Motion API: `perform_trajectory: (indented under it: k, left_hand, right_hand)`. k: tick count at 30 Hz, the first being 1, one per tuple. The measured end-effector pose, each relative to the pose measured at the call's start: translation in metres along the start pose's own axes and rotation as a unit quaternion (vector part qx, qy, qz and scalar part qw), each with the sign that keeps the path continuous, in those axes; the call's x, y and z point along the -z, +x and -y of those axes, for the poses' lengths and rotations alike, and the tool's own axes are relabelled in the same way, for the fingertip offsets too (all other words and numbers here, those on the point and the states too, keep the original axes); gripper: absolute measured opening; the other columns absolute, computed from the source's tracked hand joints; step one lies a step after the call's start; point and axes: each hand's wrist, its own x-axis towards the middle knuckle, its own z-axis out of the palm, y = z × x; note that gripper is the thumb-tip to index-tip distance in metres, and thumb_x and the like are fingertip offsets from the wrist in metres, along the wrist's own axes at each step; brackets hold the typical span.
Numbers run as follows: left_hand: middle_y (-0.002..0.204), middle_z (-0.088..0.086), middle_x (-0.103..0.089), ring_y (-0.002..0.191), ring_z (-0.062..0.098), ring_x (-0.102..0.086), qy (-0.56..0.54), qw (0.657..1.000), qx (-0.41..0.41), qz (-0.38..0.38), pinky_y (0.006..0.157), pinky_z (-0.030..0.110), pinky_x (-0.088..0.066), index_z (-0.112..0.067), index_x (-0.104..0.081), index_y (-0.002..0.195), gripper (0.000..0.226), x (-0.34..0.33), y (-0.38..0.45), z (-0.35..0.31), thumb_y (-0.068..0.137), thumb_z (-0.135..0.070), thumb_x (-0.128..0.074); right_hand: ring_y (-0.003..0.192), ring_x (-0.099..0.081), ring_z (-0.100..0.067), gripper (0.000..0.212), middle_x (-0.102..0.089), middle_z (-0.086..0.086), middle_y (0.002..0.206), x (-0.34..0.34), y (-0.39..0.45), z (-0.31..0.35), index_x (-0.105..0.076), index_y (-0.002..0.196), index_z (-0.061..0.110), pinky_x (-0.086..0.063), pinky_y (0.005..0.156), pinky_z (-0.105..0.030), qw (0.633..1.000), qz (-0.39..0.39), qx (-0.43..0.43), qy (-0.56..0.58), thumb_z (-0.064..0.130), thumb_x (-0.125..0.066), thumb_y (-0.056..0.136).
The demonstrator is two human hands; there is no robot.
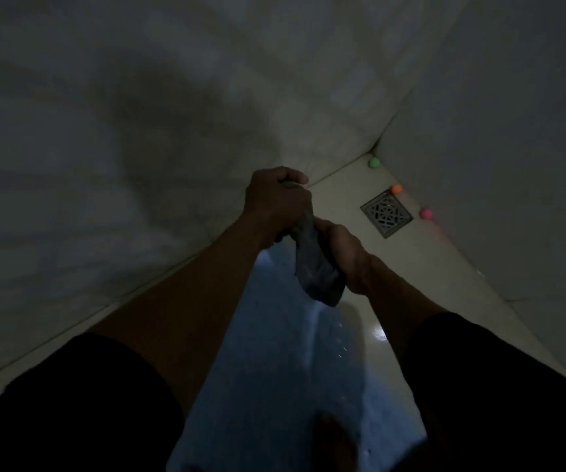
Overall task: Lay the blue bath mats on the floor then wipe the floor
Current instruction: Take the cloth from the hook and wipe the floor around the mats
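A pale blue bath mat [274, 369] lies flat on the cream tiled floor [428, 267], running from between my arms down to the bottom of the head view. Above it I hold a dark grey cloth [315, 267], twisted into a roll. My left hand [274, 202] grips its upper end, fingers curled tight round it. My right hand [342, 253] grips the cloth lower down, and the loose end hangs out below that hand. A foot shows dimly on the mat near the bottom edge.
A square metal floor drain [386, 213] sits in the corner to the right. Three small balls lie along the right wall: green [374, 162], orange [396, 189], pink [426, 213]. Tiled walls close in on the left and right. The room is dim.
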Motion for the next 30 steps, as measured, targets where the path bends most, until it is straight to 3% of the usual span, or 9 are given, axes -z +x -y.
perform_trajectory:
  k: [3, 6, 9, 12, 13, 16, 20, 27, 30]
  left_hand:
    - [0.092, 0.009, -0.072, 0.084, 0.025, -0.071, 0.018, 1.000, 0.014, -0.007, 0.063, 0.032, -0.061, -0.021, -0.072, 0.086, 0.020, 0.015, -0.033, -0.067, 0.078, -0.003, -0.074]
    - [0.093, 0.010, -0.073, 0.085, 0.026, -0.072, 0.037, 0.999, 0.019, -0.009, 0.070, 0.042, -0.064, -0.020, -0.073, 0.087, 0.023, 0.034, -0.069, -0.134, 0.073, -0.006, -0.084]
    - [0.099, 0.011, -0.072, 0.089, 0.028, -0.071, 0.068, 0.998, 0.004, -0.001, 0.070, 0.036, -0.063, -0.012, -0.074, 0.100, 0.031, 0.053, -0.106, -0.201, 0.072, -0.008, -0.087]
    - [0.099, 0.008, -0.066, 0.071, 0.020, -0.065, 0.130, 0.991, -0.014, 0.019, 0.043, 0.016, -0.048, -0.011, -0.072, 0.111, 0.037, 0.071, -0.140, -0.268, 0.076, -0.013, -0.086]
    - [0.100, 0.009, -0.066, 0.068, 0.017, -0.063, 0.149, 0.988, -0.024, 0.022, 0.042, 0.014, -0.046, -0.011, -0.071, 0.113, 0.039, 0.077, -0.151, -0.289, 0.077, -0.015, -0.086]
    - [0.118, 0.011, -0.066, 0.096, 0.026, -0.066, 0.202, 0.978, -0.057, 0.015, 0.073, 0.026, -0.054, -0.011, -0.070, 0.119, 0.045, 0.094, -0.184, -0.345, 0.079, -0.022, -0.085]
    - [0.127, 0.010, -0.064, 0.112, 0.028, -0.062, 0.238, 0.969, -0.069, -0.004, 0.089, 0.032, -0.053, -0.010, -0.069, 0.123, 0.053, 0.110, -0.227, -0.408, 0.078, -0.032, -0.085]
    - [0.115, 0.013, -0.071, 0.103, 0.028, -0.066, 0.248, 0.964, -0.079, -0.047, 0.092, 0.039, -0.057, -0.007, -0.074, 0.113, 0.043, 0.140, -0.304, -0.511, 0.077, -0.026, -0.086]
    - [0.113, 0.009, -0.070, 0.101, 0.025, -0.066, 0.244, 0.965, -0.078, -0.062, 0.085, 0.036, -0.057, -0.009, -0.075, 0.108, 0.048, 0.150, -0.335, -0.546, 0.068, -0.031, -0.092]
  right_hand:
    - [0.105, -0.068, -0.028, 0.069, -0.072, -0.007, 0.114, 0.033, -0.049, 0.046, -0.070, 0.115, 0.017, -0.050, 0.101, -0.050, 0.999, -0.015, -0.029, -0.004, 0.068, -0.061, 0.070]
    - [0.106, -0.069, -0.026, 0.084, -0.072, -0.008, 0.116, 0.061, -0.112, 0.109, -0.069, 0.118, 0.014, -0.055, 0.095, -0.044, 0.998, -0.015, -0.051, -0.031, 0.074, -0.066, 0.060]
    - [0.100, -0.067, -0.027, 0.066, -0.070, -0.012, 0.115, 0.088, -0.166, 0.168, -0.070, 0.115, 0.008, -0.054, 0.075, -0.026, 0.994, -0.011, -0.012, -0.110, 0.064, -0.058, 0.083]
    - [0.085, -0.065, -0.022, 0.052, -0.072, -0.010, 0.096, 0.110, -0.213, 0.222, -0.074, 0.094, 0.006, -0.053, 0.077, -0.034, 0.987, -0.021, 0.031, -0.155, 0.056, -0.061, 0.088]
    - [0.080, -0.065, -0.021, 0.049, -0.071, -0.008, 0.088, 0.115, -0.229, 0.239, -0.073, 0.089, 0.006, -0.053, 0.075, -0.035, 0.986, -0.015, 0.042, -0.160, 0.055, -0.065, 0.087]
    - [0.068, -0.060, -0.015, 0.037, -0.064, -0.001, 0.073, 0.133, -0.275, 0.288, -0.066, 0.073, 0.014, -0.048, 0.059, -0.024, 0.979, 0.014, 0.083, -0.187, 0.049, -0.069, 0.086]
    - [0.060, -0.054, -0.009, 0.033, -0.058, 0.004, 0.065, 0.156, -0.336, 0.347, -0.059, 0.068, 0.019, -0.041, 0.046, -0.014, 0.959, 0.050, 0.138, -0.241, 0.043, -0.073, 0.085]
    - [0.093, -0.062, -0.023, 0.042, -0.064, -0.006, 0.103, 0.177, -0.426, 0.442, -0.068, 0.096, 0.014, -0.054, 0.084, -0.041, 0.916, 0.055, 0.218, -0.332, 0.054, -0.071, 0.082]
    - [0.093, -0.062, -0.023, 0.039, -0.064, -0.006, 0.100, 0.184, -0.462, 0.473, -0.066, 0.087, 0.016, -0.054, 0.081, -0.040, 0.908, 0.057, 0.251, -0.330, 0.054, -0.074, 0.080]
